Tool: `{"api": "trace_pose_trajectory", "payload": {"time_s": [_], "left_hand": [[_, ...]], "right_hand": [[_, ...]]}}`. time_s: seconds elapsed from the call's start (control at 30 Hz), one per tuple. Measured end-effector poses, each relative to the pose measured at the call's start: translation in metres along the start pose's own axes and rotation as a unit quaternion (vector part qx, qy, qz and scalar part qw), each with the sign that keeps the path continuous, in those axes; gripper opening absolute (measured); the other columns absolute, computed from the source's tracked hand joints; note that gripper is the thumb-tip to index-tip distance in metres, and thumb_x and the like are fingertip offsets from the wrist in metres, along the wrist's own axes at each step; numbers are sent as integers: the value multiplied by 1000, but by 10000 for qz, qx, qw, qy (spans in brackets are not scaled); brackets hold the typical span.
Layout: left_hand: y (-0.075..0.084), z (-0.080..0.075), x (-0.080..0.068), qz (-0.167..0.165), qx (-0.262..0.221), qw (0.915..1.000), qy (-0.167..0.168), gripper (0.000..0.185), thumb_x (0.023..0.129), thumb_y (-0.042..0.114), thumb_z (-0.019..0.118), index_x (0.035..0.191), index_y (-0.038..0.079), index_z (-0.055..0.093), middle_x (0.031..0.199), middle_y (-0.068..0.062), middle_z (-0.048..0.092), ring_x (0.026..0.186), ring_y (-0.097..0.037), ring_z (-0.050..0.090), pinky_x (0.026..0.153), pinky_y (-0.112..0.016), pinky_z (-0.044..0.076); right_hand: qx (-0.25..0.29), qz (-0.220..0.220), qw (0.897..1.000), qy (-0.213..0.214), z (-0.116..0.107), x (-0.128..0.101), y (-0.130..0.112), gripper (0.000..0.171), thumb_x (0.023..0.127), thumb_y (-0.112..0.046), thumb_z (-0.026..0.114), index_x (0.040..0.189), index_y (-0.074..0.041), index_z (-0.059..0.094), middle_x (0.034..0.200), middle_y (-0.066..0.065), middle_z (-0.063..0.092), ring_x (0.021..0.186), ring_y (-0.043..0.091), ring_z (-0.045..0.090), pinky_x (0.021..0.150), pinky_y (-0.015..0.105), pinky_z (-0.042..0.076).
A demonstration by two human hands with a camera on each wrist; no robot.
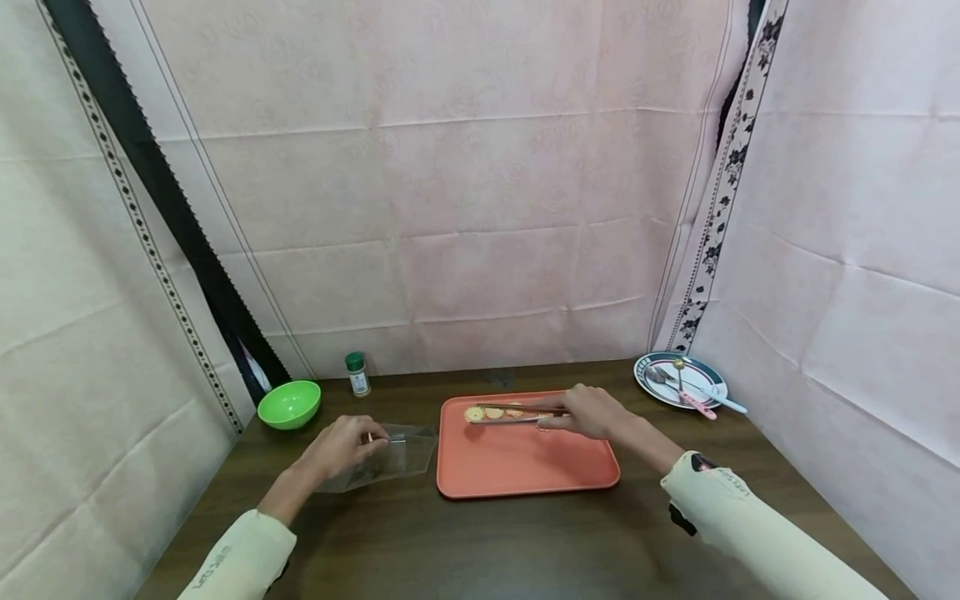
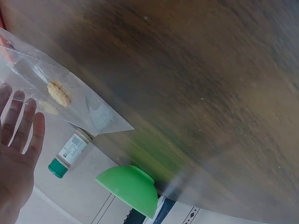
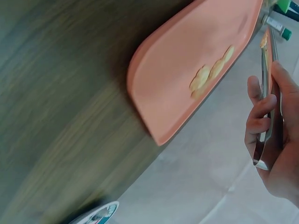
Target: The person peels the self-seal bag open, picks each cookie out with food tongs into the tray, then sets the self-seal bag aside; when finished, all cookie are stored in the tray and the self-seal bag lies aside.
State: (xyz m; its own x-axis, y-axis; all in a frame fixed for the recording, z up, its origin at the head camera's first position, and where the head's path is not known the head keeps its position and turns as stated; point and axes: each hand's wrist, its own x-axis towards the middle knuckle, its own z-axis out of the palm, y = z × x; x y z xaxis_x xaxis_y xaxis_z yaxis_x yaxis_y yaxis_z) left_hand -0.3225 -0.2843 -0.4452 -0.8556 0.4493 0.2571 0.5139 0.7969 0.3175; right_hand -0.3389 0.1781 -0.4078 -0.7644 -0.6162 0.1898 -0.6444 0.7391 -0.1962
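My left hand (image 1: 347,447) pinches the edge of a clear plastic bag (image 1: 408,454) left of the tray. A scallop-edged cookie (image 2: 58,94) shows inside that bag in the left wrist view. My right hand (image 1: 588,412) grips metal tongs (image 3: 272,109) over an orange-pink tray (image 1: 525,462). One cookie (image 3: 264,41) sits between the tong tips, which point left toward the bag. On the tray, several round cookies (image 3: 201,78) lie in a row near its far edge.
A green bowl (image 1: 289,406) and a green-capped shaker bottle (image 1: 359,379) stand at the back left. At the back right, a patterned plate (image 1: 652,363) carries a pink-handled utensil (image 1: 697,406) and a blue-handled one (image 1: 731,404). Cloth walls (image 1: 487,192) close in the table (image 1: 480,550).
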Motion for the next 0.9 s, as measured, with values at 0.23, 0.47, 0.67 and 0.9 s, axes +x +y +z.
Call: {"api": "trace_pose_trajectory", "payload": {"time_s": [0.23,0.47,0.67,0.9], "left_hand": [[0,-1,-2,68,73,9999,21,8,95,13,76,101,10,80,91,5,71,77,-6,61,61,-23,51],[-1,0,1,158,25,9999,21,9,96,14,76,102,10,80,93,5,71,78,-6,62,62,-22,51],[-1,0,1,145,-24,9999,-31,8,96,15,76,102,12,80,93,5,71,78,-5,61,62,-22,51],[1,0,3,97,-16,10000,-8,8,96,13,76,102,10,80,93,5,71,78,-6,61,62,-22,51]], "right_hand": [[-176,275,9995,17,-8,-13,16,41,100,-49,67,135,-29,71,61,-13,57,54,3,45,49,29,34],[-211,440,9988,57,-11,-33,31,39,99,-47,69,133,-27,73,81,-5,73,65,4,57,52,29,39],[-210,485,9985,131,-11,-46,41,36,98,-44,71,130,-27,75,98,2,78,72,3,62,55,28,42],[-242,330,9990,184,-7,-55,48,35,98,-43,71,128,-26,76,73,-6,68,59,1,46,48,27,31]]}}
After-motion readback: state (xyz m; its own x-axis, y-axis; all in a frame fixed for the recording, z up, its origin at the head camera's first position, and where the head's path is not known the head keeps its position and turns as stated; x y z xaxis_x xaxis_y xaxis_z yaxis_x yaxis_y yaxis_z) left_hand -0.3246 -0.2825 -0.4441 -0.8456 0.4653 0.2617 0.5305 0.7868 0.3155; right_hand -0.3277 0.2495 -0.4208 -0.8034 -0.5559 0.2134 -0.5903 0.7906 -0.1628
